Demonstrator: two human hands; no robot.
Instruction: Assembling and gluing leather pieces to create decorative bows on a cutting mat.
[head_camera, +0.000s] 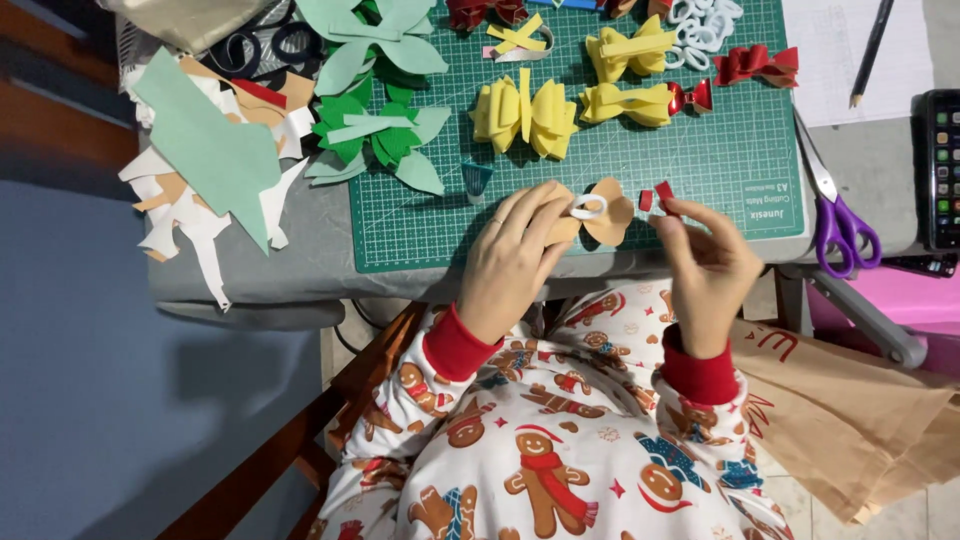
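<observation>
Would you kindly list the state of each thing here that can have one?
Tan bow: held by left hand, white loop at centre.
Red piece: pinched by right hand.
Purple scissors: closed, lying flat.
Phone: screen lit.
Yellow bows: finished, lying on the mat.

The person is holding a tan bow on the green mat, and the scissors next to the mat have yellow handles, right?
Not quite. The head view shows the scissors have purple handles, not yellow. The rest holds: the left hand holds a tan bow on the green mat, and the scissors lie beside it.
</observation>
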